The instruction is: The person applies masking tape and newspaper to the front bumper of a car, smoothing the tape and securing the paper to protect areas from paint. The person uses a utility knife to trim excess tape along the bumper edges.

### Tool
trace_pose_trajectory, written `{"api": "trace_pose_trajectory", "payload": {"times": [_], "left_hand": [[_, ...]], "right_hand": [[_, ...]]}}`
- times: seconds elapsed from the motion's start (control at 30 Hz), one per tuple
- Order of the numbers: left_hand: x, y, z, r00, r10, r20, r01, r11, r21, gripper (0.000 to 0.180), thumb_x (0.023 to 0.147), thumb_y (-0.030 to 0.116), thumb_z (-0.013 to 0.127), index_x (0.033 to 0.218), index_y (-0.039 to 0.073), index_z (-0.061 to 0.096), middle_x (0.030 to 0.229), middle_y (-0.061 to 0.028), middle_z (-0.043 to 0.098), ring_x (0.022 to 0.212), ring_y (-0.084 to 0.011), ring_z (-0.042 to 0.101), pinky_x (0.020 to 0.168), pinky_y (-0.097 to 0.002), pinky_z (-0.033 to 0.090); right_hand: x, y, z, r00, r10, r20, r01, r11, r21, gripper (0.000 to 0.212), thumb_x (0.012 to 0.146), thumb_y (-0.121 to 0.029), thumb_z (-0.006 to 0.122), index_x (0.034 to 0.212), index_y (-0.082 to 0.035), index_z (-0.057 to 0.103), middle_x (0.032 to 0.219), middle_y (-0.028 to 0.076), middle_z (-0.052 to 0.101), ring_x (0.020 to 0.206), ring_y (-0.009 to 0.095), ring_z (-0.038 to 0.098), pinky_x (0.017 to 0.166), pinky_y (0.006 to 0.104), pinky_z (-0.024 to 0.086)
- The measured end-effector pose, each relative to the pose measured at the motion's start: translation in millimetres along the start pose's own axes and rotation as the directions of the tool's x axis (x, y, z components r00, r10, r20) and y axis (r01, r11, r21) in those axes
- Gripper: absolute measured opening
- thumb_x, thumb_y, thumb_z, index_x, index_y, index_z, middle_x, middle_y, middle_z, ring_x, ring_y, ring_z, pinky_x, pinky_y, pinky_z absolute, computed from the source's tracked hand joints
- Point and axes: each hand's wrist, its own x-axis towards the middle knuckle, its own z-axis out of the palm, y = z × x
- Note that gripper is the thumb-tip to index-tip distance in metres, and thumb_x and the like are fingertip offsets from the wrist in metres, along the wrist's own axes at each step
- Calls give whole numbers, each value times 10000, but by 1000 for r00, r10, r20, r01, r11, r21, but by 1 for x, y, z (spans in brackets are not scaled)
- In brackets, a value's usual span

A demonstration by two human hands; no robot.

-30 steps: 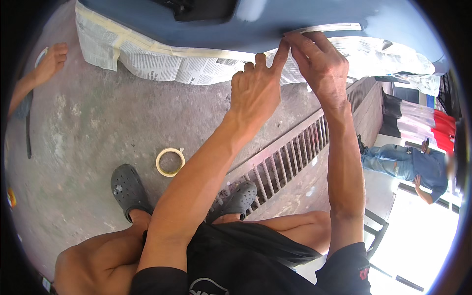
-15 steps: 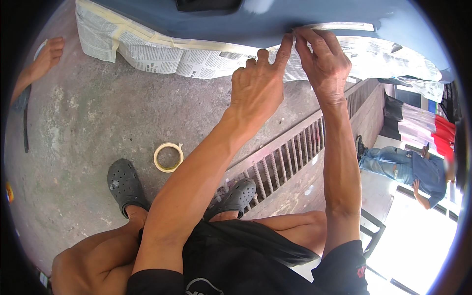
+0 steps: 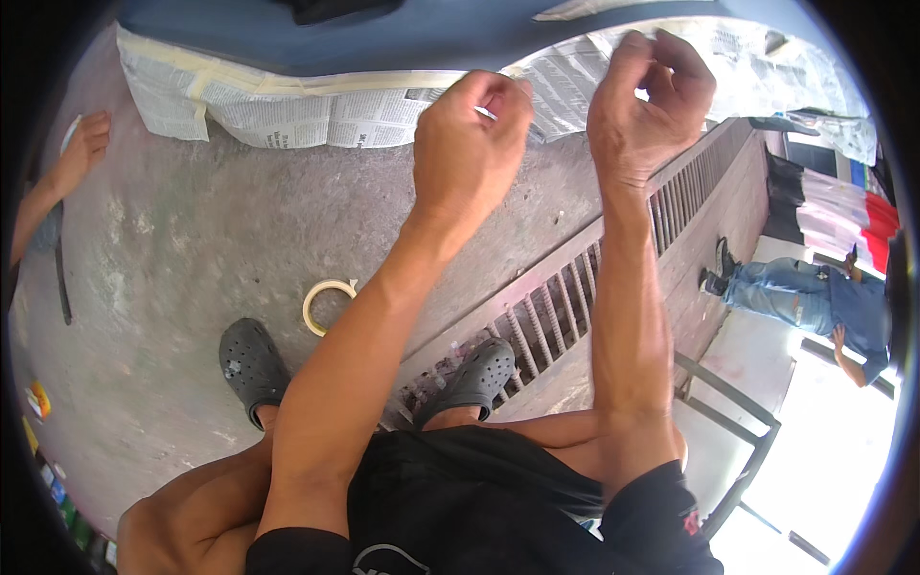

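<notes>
Newspaper sheets (image 3: 359,117) hang from the lower edge of a blue-grey painted panel (image 3: 431,38), held along it by pale masking tape (image 3: 249,79). My left hand (image 3: 471,144) is curled closed in front of the newspaper, its thumb and fingertips drawn together. To its right, my right hand (image 3: 650,110) is also closed, with finger and thumb bent toward each other near the panel's curved edge. Whatever either hand pinches is too small or hidden to make out. A roll of masking tape (image 3: 309,311) lies on the floor by my left forearm.
Below runs a concrete floor (image 3: 192,230) with a metal drain grate (image 3: 556,311) crossing diagonally near my shoe. Another person's hand (image 3: 84,153) shows at the far left. At the right, a person in jeans (image 3: 767,292) stands near a dark metal frame (image 3: 738,450).
My hands have drawn apart and come away from the panel's edge, where their fingertips met before. My left fingers have curled in. The view has shifted a little.
</notes>
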Motion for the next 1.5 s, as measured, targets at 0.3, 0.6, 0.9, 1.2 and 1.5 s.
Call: {"api": "trace_pose_trajectory", "payload": {"times": [0.3, 0.6, 0.9, 1.2, 1.5], "left_hand": [[26, 40, 8, 956, -269, 119, 294, 900, -322, 357, 1041, 330, 737, 1131, -15, 724, 954, -100, 736, 773, -166, 703, 746, -338, 626], [35, 50, 24, 954, -292, 66, 299, 914, -273, 376, 1063, 314, 709, 1195, -39, 697, 1030, -129, 728, 828, -181, 703, 775, -366, 638], [42, 44, 20, 964, -246, 99, 265, 886, -381, 353, 1080, 288, 679, 1144, -57, 711, 997, -141, 739, 773, -202, 713, 701, -356, 641], [46, 37, 14, 970, -177, 168, 234, 873, -427, 300, 1081, 290, 686, 1149, 0, 717, 977, -86, 744, 818, -167, 717, 728, -337, 622], [48, 33, 11, 969, -196, 148, 243, 856, -456, 286, 1090, 269, 678, 1019, 6, 763, 849, -59, 732, 685, -125, 665, 656, -299, 588]], "right_hand": [[-73, 2, 11, 757, 563, -331, -422, 808, 411, 181, 1053, -96, 662, 1158, 32, 591, 963, 52, 613, 777, 70, 570, 678, 234, 478], [-48, -7, 21, 628, 726, -280, -462, 637, 617, 175, 1034, -72, 661, 1156, 32, 592, 920, 56, 624, 786, 95, 589, 677, 260, 488], [-30, -25, 11, 839, 544, 18, -513, 779, 361, 159, 962, -138, 793, 1056, -11, 775, 860, 92, 736, 699, 132, 655, 622, 299, 514], [9, -21, 7, 970, 38, 242, -11, 994, -110, 171, 910, -63, 778, 1077, -62, 810, 912, 87, 737, 674, 217, 682, 624, 360, 559], [16, -45, 14, 973, -9, 230, 61, 973, -222, 126, 858, -77, 844, 980, -53, 825, 905, 67, 762, 622, 171, 660, 585, 331, 548]]}}
